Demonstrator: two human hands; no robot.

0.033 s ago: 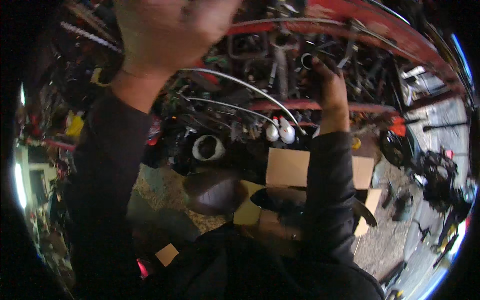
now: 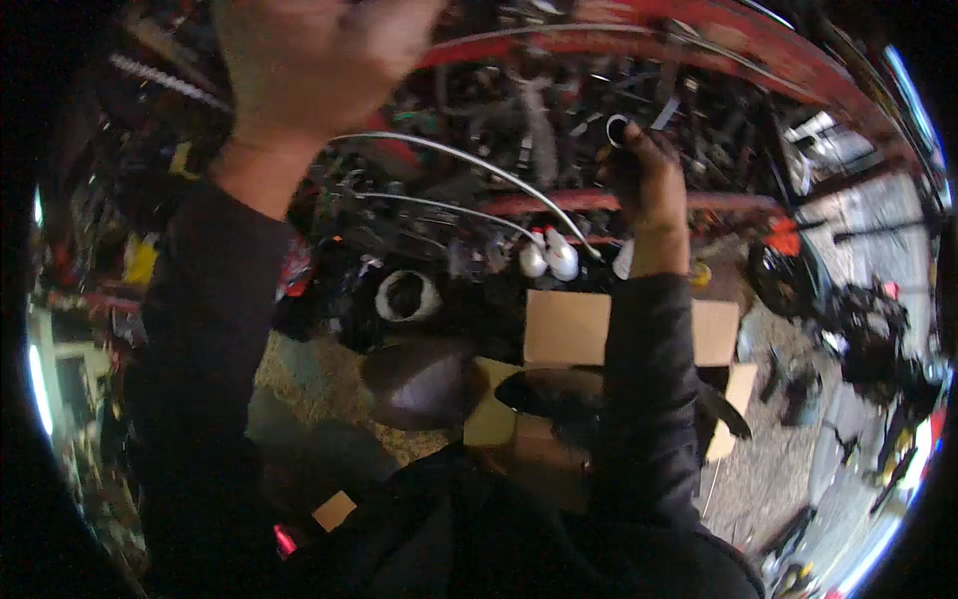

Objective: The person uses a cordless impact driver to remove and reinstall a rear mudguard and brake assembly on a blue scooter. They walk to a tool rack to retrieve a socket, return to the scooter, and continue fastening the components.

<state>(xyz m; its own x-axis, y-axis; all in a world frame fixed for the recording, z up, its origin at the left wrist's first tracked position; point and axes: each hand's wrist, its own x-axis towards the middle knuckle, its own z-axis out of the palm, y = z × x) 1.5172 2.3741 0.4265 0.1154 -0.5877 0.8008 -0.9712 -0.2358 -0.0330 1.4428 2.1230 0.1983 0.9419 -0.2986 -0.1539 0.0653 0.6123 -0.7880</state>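
Note:
My left hand (image 2: 309, 75) is raised large at the upper left, smeared by motion. Its fingers run past the top edge, so what they do is hidden. Farther right, my right hand (image 2: 651, 185) is closed around a small dark cylindrical piece with a pale ring-shaped end (image 2: 617, 130); its exact kind is unclear. The piece is held in front of a red metal shelf (image 2: 738, 60) crowded with dark metal tools and parts. A pale curved cable (image 2: 479, 165) arcs between my two hands.
Below the shelf stand two white bottles with red tops (image 2: 561, 260) and a white ring-shaped item (image 2: 431, 298). Open cardboard box flaps (image 2: 567, 329) lie under my right forearm. A dark rounded seat-like shape (image 2: 419, 384) is beside the box. Assorted parts clutter the floor at right.
The whole view has shifted slightly, with the shelf and bottles a little farther left. The pale ring end in my right hand shows more fully. My right hand keeps its hold.

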